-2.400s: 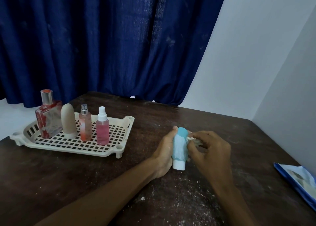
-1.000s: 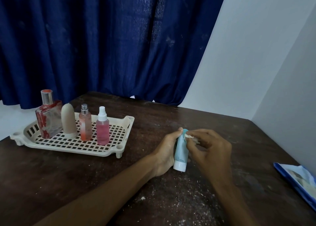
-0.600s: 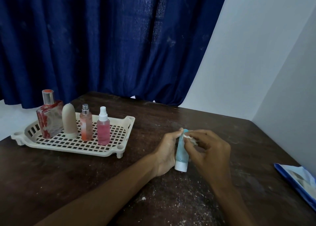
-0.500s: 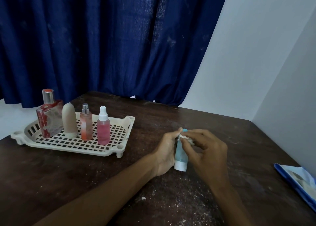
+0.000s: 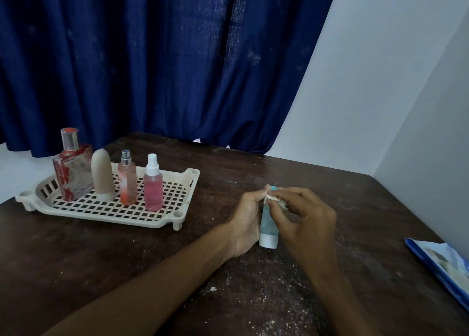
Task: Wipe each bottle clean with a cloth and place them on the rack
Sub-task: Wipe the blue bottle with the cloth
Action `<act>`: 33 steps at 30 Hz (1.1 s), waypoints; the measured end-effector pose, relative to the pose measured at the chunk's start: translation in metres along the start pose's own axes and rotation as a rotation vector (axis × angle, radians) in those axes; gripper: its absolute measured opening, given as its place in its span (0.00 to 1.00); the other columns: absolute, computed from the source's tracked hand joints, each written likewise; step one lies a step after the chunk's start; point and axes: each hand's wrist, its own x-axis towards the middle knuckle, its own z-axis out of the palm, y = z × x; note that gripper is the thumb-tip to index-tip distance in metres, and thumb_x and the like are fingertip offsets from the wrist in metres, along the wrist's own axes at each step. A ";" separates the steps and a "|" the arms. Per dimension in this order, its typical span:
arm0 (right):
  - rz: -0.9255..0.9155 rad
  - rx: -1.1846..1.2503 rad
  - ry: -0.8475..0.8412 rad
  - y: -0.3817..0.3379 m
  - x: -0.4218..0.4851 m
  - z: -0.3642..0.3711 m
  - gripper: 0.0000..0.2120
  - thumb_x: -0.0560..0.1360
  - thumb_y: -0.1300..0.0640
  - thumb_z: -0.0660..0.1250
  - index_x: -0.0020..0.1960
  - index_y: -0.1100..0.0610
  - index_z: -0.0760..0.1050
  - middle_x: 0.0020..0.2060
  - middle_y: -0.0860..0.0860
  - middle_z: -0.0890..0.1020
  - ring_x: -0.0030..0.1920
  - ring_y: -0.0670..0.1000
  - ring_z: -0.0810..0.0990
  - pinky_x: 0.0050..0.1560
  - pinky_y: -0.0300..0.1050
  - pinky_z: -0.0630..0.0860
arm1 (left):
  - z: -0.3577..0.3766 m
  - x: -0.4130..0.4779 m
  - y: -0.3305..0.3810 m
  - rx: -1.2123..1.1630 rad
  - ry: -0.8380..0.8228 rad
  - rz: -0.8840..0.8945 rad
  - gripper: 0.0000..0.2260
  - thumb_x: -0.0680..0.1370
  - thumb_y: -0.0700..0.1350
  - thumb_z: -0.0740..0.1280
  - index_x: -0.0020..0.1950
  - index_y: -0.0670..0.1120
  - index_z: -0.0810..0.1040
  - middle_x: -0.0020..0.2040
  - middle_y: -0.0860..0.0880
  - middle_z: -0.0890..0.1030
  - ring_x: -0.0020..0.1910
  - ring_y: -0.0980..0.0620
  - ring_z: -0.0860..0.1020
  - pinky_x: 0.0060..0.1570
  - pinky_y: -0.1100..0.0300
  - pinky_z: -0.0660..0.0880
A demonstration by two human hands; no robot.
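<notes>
1. Nearest the viewer, both bare forearms reach forward over a dark wooden table (image 5: 101,259). White specks (image 5: 253,297) are scattered on the wood just below the wrists.
2. The left hand (image 5: 246,224) grips a small blue bottle (image 5: 268,221) from its left side, with the fingers curled behind it and the thumb up near its top.
3. The blue bottle stands upright between the two hands with its white cap pointing down. I cannot tell whether the cap touches the table.
4. The right hand (image 5: 304,221) pinches a small whitish cloth (image 5: 275,200) in bent fingertips and presses it against the upper part of the bottle, close to the left thumb.
5. Well to the right of the right hand, a blue-edged packet (image 5: 441,262) lies flat at the table's edge.
6. To the left of the left hand and a little farther back sits a cream plastic rack (image 5: 114,208) with a grid floor.
7. Four bottles stand upright in a row on the rack. Closest to the hands is a pink spray bottle (image 5: 153,188), then a slim orange-pink bottle (image 5: 127,180), then a beige rounded bottle (image 5: 102,175). Farthest is a square glass bottle (image 5: 72,168) with red markings.
8. Beyond the table hangs a dark blue curtain (image 5: 152,69), and a pale wall (image 5: 368,94) rises behind and to the right of the hands.
</notes>
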 end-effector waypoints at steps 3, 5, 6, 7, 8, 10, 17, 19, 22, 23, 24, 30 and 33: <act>-0.012 0.009 -0.064 0.000 -0.001 0.000 0.10 0.68 0.63 0.78 0.49 0.55 0.86 0.46 0.47 0.84 0.44 0.38 0.80 0.47 0.25 0.74 | -0.002 0.001 0.000 0.014 0.010 0.010 0.20 0.82 0.52 0.60 0.66 0.41 0.78 0.56 0.44 0.81 0.55 0.47 0.79 0.66 0.49 0.71; -0.016 0.034 -0.106 -0.001 0.000 0.000 0.10 0.68 0.63 0.78 0.49 0.54 0.86 0.45 0.46 0.84 0.44 0.37 0.81 0.47 0.25 0.74 | -0.003 0.001 0.001 0.004 0.022 0.020 0.18 0.82 0.52 0.60 0.64 0.43 0.80 0.57 0.44 0.81 0.54 0.48 0.79 0.65 0.50 0.72; -0.010 0.046 -0.120 -0.002 0.000 0.000 0.11 0.68 0.63 0.78 0.49 0.54 0.86 0.44 0.46 0.84 0.44 0.37 0.81 0.46 0.26 0.74 | -0.003 0.001 0.001 0.000 0.025 0.028 0.18 0.83 0.52 0.59 0.63 0.43 0.80 0.56 0.45 0.81 0.52 0.49 0.80 0.63 0.51 0.73; -0.003 0.053 -0.133 -0.001 0.000 -0.001 0.11 0.67 0.63 0.78 0.48 0.54 0.86 0.44 0.46 0.84 0.44 0.38 0.81 0.45 0.26 0.74 | -0.002 0.002 0.001 -0.001 0.023 0.035 0.17 0.83 0.52 0.58 0.61 0.44 0.80 0.55 0.46 0.82 0.51 0.49 0.80 0.60 0.52 0.75; 0.002 0.054 -0.141 -0.001 0.000 -0.002 0.11 0.67 0.64 0.79 0.47 0.54 0.86 0.43 0.46 0.84 0.43 0.38 0.81 0.44 0.26 0.75 | -0.002 0.002 0.001 0.002 0.023 0.041 0.17 0.84 0.52 0.57 0.60 0.44 0.80 0.53 0.46 0.83 0.50 0.49 0.81 0.58 0.53 0.76; 0.013 0.040 -0.135 0.001 0.000 -0.003 0.10 0.66 0.63 0.79 0.47 0.54 0.86 0.43 0.46 0.84 0.42 0.37 0.81 0.44 0.25 0.74 | -0.002 0.002 -0.001 0.020 0.031 0.050 0.18 0.84 0.52 0.57 0.61 0.44 0.80 0.53 0.46 0.83 0.52 0.48 0.81 0.61 0.50 0.75; -0.010 0.055 -0.163 -0.001 -0.002 -0.002 0.11 0.66 0.63 0.79 0.47 0.55 0.86 0.43 0.46 0.84 0.43 0.38 0.81 0.44 0.26 0.75 | -0.002 -0.002 0.003 0.069 0.047 0.078 0.18 0.84 0.53 0.56 0.61 0.44 0.80 0.50 0.45 0.83 0.50 0.49 0.82 0.55 0.53 0.78; -0.004 0.037 -0.148 0.000 -0.002 -0.004 0.11 0.66 0.64 0.79 0.46 0.54 0.86 0.42 0.45 0.84 0.42 0.38 0.81 0.43 0.26 0.75 | -0.003 -0.001 0.002 0.092 0.045 0.072 0.19 0.84 0.54 0.56 0.63 0.44 0.79 0.53 0.44 0.83 0.53 0.47 0.81 0.60 0.49 0.76; -0.012 0.045 -0.149 -0.001 -0.002 -0.003 0.11 0.66 0.63 0.79 0.47 0.54 0.86 0.43 0.46 0.84 0.43 0.37 0.81 0.44 0.25 0.75 | -0.001 -0.003 0.002 0.107 0.052 0.082 0.21 0.84 0.54 0.55 0.65 0.43 0.79 0.53 0.44 0.83 0.51 0.48 0.82 0.56 0.52 0.78; -0.026 0.054 -0.180 -0.002 -0.003 -0.002 0.11 0.66 0.63 0.79 0.47 0.54 0.86 0.43 0.46 0.84 0.43 0.37 0.81 0.45 0.27 0.76 | -0.002 -0.003 0.003 0.112 0.060 0.081 0.21 0.85 0.55 0.54 0.65 0.44 0.79 0.52 0.44 0.83 0.50 0.49 0.82 0.52 0.54 0.79; -0.040 0.060 -0.219 -0.002 -0.003 -0.001 0.11 0.66 0.64 0.79 0.47 0.54 0.86 0.43 0.46 0.84 0.42 0.38 0.81 0.44 0.28 0.77 | -0.003 -0.003 0.003 0.116 0.069 0.083 0.22 0.85 0.55 0.53 0.65 0.45 0.79 0.52 0.43 0.82 0.50 0.48 0.82 0.51 0.54 0.79; 0.108 0.023 -0.060 0.006 0.003 -0.012 0.09 0.69 0.62 0.77 0.48 0.53 0.85 0.43 0.44 0.84 0.42 0.40 0.82 0.43 0.31 0.78 | -0.007 0.001 0.005 0.086 0.089 0.124 0.26 0.84 0.57 0.49 0.65 0.42 0.78 0.46 0.41 0.79 0.40 0.47 0.77 0.37 0.56 0.76; 0.190 0.000 0.013 0.010 0.003 -0.015 0.10 0.72 0.63 0.74 0.51 0.53 0.84 0.44 0.44 0.84 0.44 0.38 0.81 0.47 0.27 0.76 | -0.007 0.002 0.003 0.043 0.064 0.127 0.26 0.84 0.57 0.49 0.63 0.40 0.77 0.38 0.45 0.77 0.31 0.51 0.73 0.30 0.59 0.72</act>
